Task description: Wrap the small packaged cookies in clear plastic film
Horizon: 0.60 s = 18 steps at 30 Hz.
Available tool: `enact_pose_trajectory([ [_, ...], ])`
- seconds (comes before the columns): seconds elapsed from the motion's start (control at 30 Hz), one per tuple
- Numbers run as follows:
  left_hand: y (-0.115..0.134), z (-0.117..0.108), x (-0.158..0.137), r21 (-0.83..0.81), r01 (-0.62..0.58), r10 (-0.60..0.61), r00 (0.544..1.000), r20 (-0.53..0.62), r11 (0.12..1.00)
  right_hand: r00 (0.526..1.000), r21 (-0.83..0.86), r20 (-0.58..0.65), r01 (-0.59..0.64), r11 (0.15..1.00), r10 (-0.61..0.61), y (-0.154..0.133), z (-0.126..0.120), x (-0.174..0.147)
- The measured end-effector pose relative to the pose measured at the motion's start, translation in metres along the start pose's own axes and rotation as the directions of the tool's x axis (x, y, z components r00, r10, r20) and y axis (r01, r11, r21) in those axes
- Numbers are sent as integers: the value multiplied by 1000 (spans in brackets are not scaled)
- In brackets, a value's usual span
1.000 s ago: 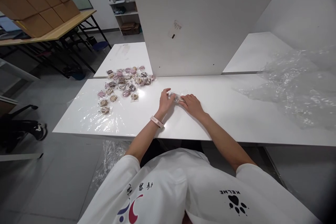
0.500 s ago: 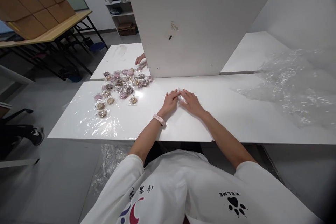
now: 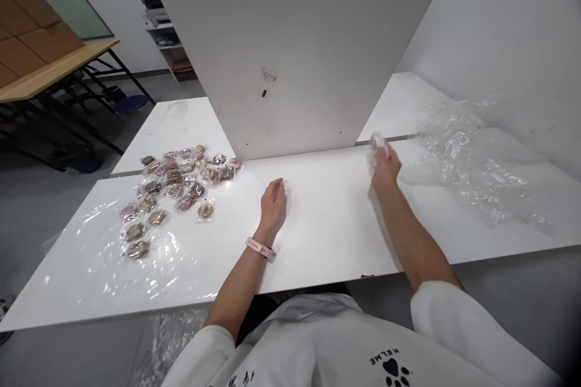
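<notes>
My right hand (image 3: 387,164) is raised off the table on the right, its fingers closed on a crumpled clear plastic wrapper (image 3: 376,141) that is blurred by motion. My left hand (image 3: 272,204) rests low over the middle of the white table (image 3: 318,224), fingers drawn together. A small pale bit shows at its fingertips, too small to name. To the left of that hand lies a single wrapped cookie (image 3: 206,211), beside a loose pile of individually wrapped cookies (image 3: 173,177) in brown, pink and tan.
A tall white panel (image 3: 290,60) stands across the table's far side. Crumpled clear plastic film (image 3: 472,157) covers the right part. More film (image 3: 104,260) lies flat at the left. Cardboard boxes (image 3: 40,36) sit on a wooden table behind.
My hands have moved apart. The right one went right and up with the clear plastic wrapper; the left shifted left. The view turned right, and another person's hand behind the pile is gone from sight.
</notes>
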<state>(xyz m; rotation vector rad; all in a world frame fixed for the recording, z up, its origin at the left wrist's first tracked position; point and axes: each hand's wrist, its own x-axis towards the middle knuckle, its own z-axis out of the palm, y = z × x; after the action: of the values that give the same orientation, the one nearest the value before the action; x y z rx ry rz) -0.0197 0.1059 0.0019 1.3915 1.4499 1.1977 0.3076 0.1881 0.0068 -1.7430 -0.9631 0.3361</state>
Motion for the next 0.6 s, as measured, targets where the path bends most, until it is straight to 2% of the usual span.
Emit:
enact_pose_trajectory([
  [0.07, -2, 1, 0, 57, -2, 1, 1000, 6, 998, 997, -73, -62, 47, 996, -51, -7, -1, 54],
  [0.13, -3, 2, 0, 84, -10, 9, 1000, 5, 996, 992, -153, -50, 103, 983, -112, -14, 9, 92],
  [0.2, -6, 2, 0, 102, -28, 27, 1000, 10, 994, 990, -227, 30, 143, 963, -140, -15, 28, 112],
  [0.27, -8, 2, 0, 120, -51, 49, 999, 20, 991, 980, -283, 145, 175, 943, -139, -12, 46, 118],
  [0.33, -10, 2, 1, 137, -64, 61, 998, 28, 988, 960, -327, 242, 216, 920, -139, -7, 55, 116],
  [0.4, -10, 2, 2, 151, -62, 58, 998, 29, 987, 940, -363, 295, 273, 891, -168, -4, 48, 105],
  [0.47, -9, 2, 2, 150, -47, 43, 999, 31, 988, 921, -390, 314, 345, 854, -229, 0, 25, 84],
  [0.53, -8, 2, 2, 146, -39, 35, 999, 31, 988, 910, -419, 295, 397, 816, -291, 10, -9, 52],
  [0.6, -7, 3, 2, 147, -47, 44, 999, 29, 988, 921, -468, 237, 386, 795, -308, 28, -44, 13],
])
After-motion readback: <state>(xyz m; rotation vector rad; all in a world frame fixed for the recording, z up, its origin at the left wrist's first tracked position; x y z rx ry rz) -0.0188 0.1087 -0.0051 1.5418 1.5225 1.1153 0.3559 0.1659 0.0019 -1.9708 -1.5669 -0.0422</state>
